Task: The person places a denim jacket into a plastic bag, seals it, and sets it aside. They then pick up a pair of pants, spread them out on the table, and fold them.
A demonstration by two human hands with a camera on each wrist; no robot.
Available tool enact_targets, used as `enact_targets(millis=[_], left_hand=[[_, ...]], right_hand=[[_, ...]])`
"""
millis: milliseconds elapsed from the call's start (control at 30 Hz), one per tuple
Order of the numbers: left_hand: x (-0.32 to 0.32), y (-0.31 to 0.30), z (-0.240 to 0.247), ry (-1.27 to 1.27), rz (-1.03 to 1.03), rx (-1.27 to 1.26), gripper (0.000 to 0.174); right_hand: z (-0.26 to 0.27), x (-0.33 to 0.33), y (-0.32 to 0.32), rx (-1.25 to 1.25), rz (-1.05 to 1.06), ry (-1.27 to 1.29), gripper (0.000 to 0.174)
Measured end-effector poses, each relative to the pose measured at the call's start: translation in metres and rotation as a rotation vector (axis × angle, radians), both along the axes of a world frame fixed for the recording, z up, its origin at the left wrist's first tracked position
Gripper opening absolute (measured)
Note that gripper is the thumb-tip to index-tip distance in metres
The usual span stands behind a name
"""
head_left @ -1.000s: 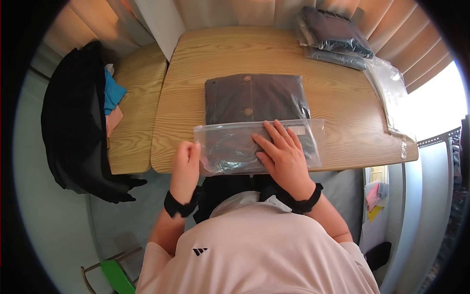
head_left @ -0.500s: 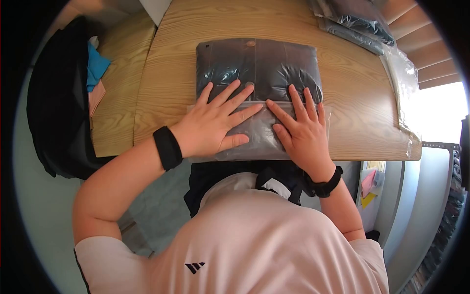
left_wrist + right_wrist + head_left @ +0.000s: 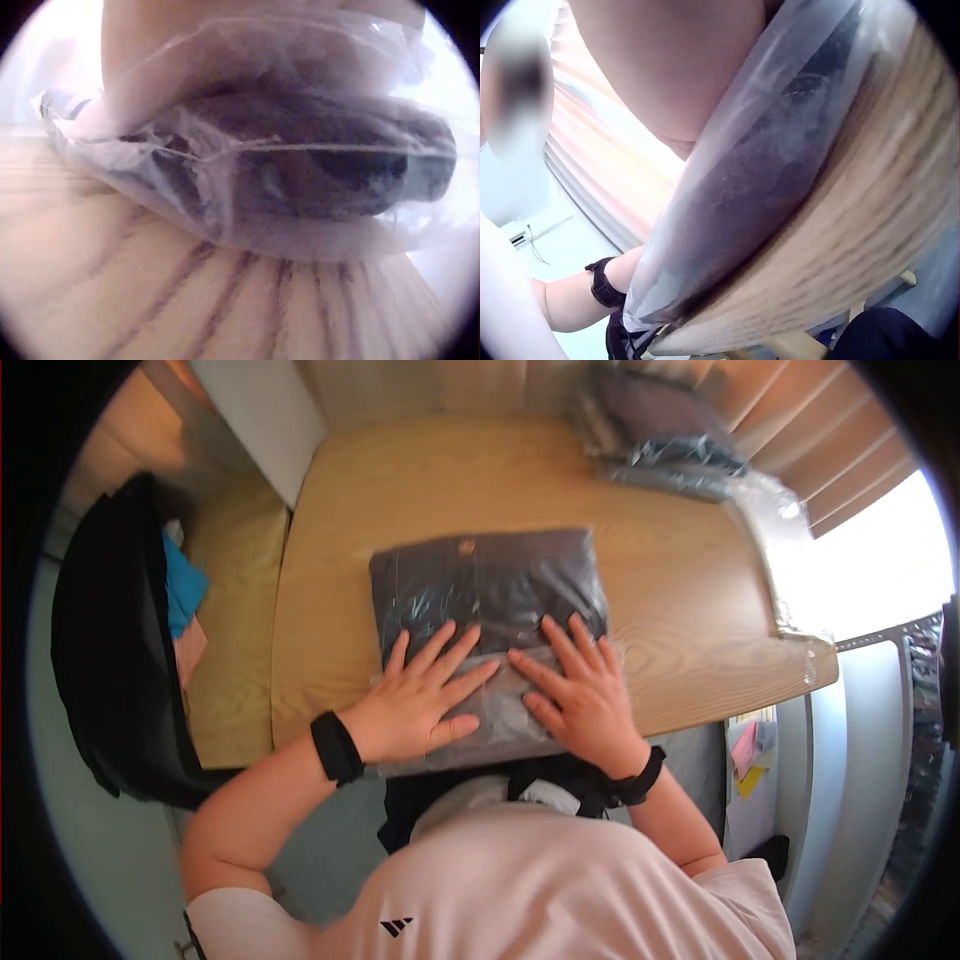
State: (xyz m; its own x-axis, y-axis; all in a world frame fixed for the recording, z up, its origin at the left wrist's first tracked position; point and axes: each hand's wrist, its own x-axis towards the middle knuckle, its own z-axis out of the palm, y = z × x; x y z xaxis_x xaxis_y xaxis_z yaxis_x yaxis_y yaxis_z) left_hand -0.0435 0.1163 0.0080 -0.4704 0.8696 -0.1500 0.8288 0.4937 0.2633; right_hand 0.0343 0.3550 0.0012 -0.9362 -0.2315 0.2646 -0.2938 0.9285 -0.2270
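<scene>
A folded dark garment in a clear plastic bag (image 3: 490,575) lies at the table's front edge, a button showing near its top. Both palms rest flat on it, fingers spread: the left hand (image 3: 410,695) on its left part, the right hand (image 3: 585,695) on its right part. Beneath the hands the bag's near part is folded over the garment. In the left wrist view the bagged garment (image 3: 300,172) shows side-on, its clear film creased at one end. The right wrist view shows the right hand (image 3: 682,67) against the bagged garment (image 3: 757,172).
Bagged dark garments (image 3: 665,430) are stacked at the table's back right, with clear plastic bags (image 3: 775,550) along the right edge. On the left, a black cloth (image 3: 110,630) hangs beside a blue cloth (image 3: 184,585) on a second wooden surface (image 3: 235,630).
The left hand has let go of the bag's left edge and moved onto its top. The bag's near part now lies folded over, with both hands spread on it. The head view has shifted.
</scene>
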Motion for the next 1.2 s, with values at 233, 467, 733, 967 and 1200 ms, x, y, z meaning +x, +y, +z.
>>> enact_targets(millis=[233, 467, 733, 967, 1200], left_hand=[[0.018, -0.029, 0.025, 0.141, -0.124, 0.039, 0.058], [0.077, -0.055, 0.012, -0.027, 0.247, 0.239, 0.063], [0.066, -0.051, -0.021, -0.033, 0.397, 0.486, 0.06], [0.05, -0.05, 0.054, -0.18, 0.5, 0.616, 0.034], [0.01, -0.06, 0.107, -0.57, 0.646, 0.946, 0.03]], right_hand=[[-0.013, 0.025, 0.029, -0.256, 0.037, 0.084, 0.046], [-0.022, 0.076, 0.062, -0.358, 0.039, -0.045, 0.058], [-0.018, 0.068, 0.054, -0.377, -0.007, -0.082, 0.076], [0.006, 0.056, 0.075, -0.964, 0.132, -0.03, 0.084], [0.06, -0.006, 0.067, -0.888, 0.213, 0.196, 0.07]])
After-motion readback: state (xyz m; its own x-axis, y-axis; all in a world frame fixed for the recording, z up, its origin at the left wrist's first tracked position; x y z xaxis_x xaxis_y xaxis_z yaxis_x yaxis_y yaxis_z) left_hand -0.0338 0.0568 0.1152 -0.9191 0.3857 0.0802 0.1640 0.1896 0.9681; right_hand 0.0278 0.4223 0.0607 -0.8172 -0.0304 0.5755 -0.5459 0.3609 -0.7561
